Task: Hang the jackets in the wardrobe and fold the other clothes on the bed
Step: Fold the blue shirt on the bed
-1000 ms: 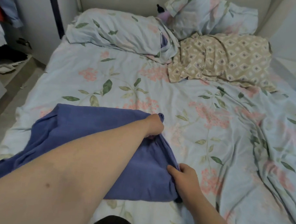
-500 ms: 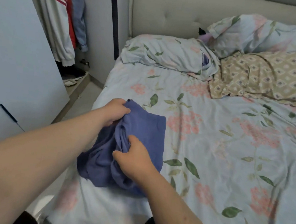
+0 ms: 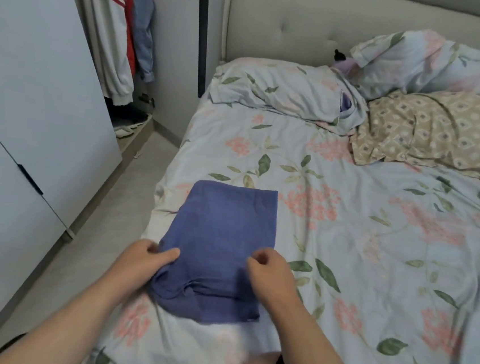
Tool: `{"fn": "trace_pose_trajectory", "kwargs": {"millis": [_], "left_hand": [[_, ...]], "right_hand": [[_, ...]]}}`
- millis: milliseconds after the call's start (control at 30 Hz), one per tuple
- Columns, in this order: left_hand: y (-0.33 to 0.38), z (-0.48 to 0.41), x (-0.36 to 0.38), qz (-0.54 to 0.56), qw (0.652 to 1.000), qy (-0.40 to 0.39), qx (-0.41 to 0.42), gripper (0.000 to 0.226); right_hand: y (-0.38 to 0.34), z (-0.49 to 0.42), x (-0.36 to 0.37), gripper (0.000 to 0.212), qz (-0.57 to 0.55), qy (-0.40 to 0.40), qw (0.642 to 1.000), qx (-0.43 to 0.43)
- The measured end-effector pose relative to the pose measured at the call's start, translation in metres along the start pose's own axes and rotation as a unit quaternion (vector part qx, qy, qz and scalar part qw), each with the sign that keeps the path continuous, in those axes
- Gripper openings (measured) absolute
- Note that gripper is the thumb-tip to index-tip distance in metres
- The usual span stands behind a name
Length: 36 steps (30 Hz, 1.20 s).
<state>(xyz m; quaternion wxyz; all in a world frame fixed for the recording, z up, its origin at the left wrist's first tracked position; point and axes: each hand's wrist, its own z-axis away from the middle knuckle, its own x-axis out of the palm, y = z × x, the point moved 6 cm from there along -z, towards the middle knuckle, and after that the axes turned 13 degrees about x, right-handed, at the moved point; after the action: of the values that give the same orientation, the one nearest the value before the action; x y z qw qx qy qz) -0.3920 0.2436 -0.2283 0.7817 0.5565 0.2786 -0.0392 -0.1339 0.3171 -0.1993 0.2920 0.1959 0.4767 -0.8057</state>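
A blue garment [image 3: 221, 239] lies folded into a flat rectangle on the floral bed cover [image 3: 374, 240], close to the bed's left edge. My left hand [image 3: 143, 260] pinches the near left edge of the garment, thumb on top. My right hand [image 3: 268, 270] sits on its near right part with fingers curled into the cloth. In the open wardrobe at the upper left hang a white jacket with red stripes [image 3: 104, 19], a red one [image 3: 129, 7] and a blue one [image 3: 143, 29].
A white wardrobe door [image 3: 35, 86] stands to the left across a narrow strip of floor [image 3: 104, 221]. Two floral pillows [image 3: 278, 88] and a beige patterned cloth [image 3: 445, 135] lie at the head of the bed by the padded headboard [image 3: 294, 18].
The blue garment went from spread out, to bunched in both hands, to a flat folded rectangle near the bed's left edge. Both hands came back to its near edge.
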Motion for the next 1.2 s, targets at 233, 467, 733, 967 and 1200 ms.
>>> {"fn": "trace_pose_trajectory", "kwargs": {"millis": [233, 467, 733, 967, 1200], "left_hand": [[0.006, 0.035, 0.023, 0.155, 0.987, -0.033, -0.036, 0.021], [0.036, 0.059, 0.006, 0.336, 0.939, 0.065, -0.024, 0.022], [0.128, 0.085, -0.044, 0.503, 0.859, 0.068, 0.063, 0.022], [0.150, 0.058, -0.042, 0.699, 0.714, 0.022, -0.037, 0.027], [0.085, -0.006, 0.007, 0.668, 0.725, 0.046, -0.159, 0.045]], "right_hand": [[0.020, 0.021, 0.011, 0.006, 0.056, -0.114, 0.984, 0.122], [0.007, 0.043, -0.018, 0.005, -0.336, -0.114, 0.926, 0.129], [-0.040, 0.094, -0.069, 0.012, -0.476, -0.136, 0.869, -0.008], [-0.081, 0.068, -0.070, 0.030, -0.612, -0.286, 0.737, 0.020], [-0.048, -0.006, 0.014, 0.031, -0.589, -0.271, 0.748, 0.146]]}}
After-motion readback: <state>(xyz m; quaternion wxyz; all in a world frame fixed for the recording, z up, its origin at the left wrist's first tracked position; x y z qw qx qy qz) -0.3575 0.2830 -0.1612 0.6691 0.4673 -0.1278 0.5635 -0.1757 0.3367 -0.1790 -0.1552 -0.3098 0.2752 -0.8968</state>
